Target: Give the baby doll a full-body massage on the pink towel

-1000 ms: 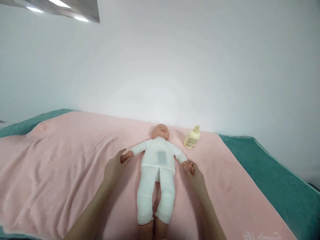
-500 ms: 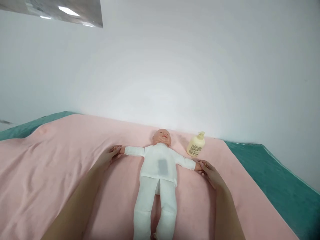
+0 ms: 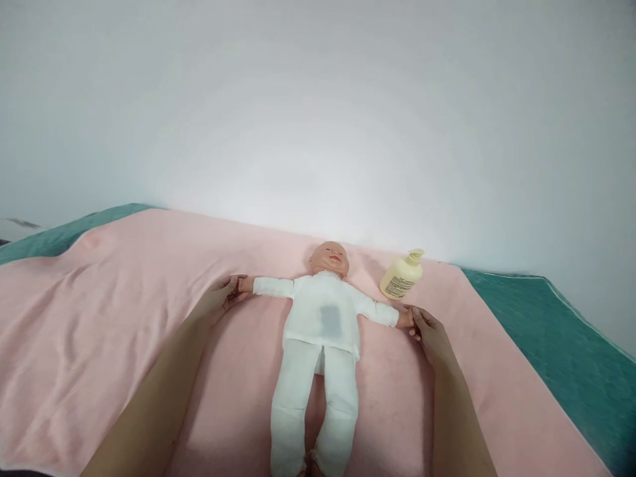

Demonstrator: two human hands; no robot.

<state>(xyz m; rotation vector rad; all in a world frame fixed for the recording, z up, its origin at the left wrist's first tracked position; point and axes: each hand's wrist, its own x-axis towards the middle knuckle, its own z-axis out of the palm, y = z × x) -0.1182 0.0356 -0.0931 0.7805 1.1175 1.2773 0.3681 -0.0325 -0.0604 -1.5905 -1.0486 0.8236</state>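
Stretching the doll's arms out sideways, the left hand (image 3: 221, 299) and right hand (image 3: 431, 332) each have fingers closed on one doll hand, though exact finger placement looks hard to tell. The bald plastic doll in white cloth clothes (image 3: 322, 311) lies face up on the pink fabric blanket (image 3: 397, 397), head near its far edge. The pale yellow plastic pump bottle (image 3: 401, 277) stands near the blanket's far right corner.
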